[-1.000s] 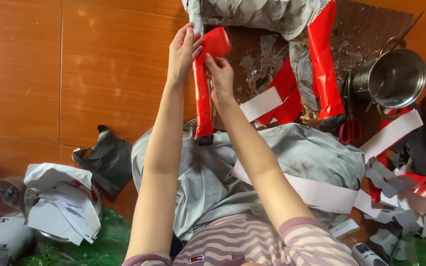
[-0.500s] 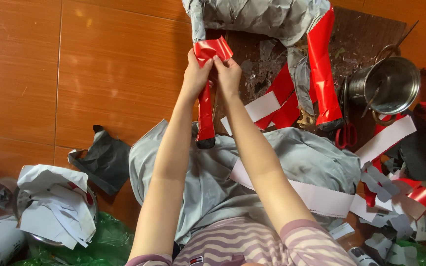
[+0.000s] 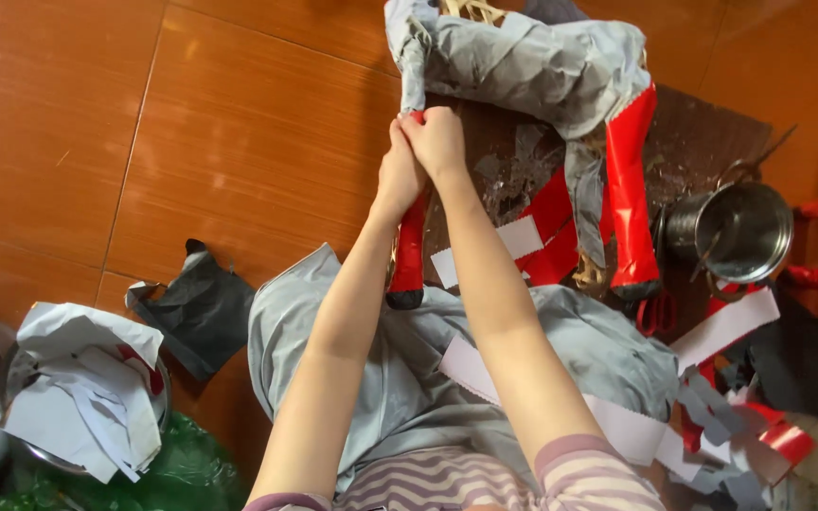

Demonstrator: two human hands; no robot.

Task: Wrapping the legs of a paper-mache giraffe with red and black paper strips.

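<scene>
Since the earlier frames both hands have moved lower on the figure: before, they held the loose red paper in the air above the leg, and now they press it at the top of the red front leg, where this leg meets the grey paper body.

In the head view, the left hand and the right hand touch each other and are closed around the upper end of the leg. The grip of each hand is shut on the red wrapping; only a small red edge shows between the fingers. The leg hangs down from the hands and its dark foot rests near the grey cloth on the lap.

To do this step well, I think the paper should be pressed flat all around the joint, smoothed downward so no wrinkle stays, and the figure should be kept from turning while the hands squeeze.

Around are many things. The other red leg stands to the right, with a metal pot just beside it. White paper strips and red scraps lie at the right. At the left are a black paper piece and crumpled white paper in a bowl. Red scissors lie near the second leg. The grey flap that hangs from the body could catch on fresh paper.
</scene>
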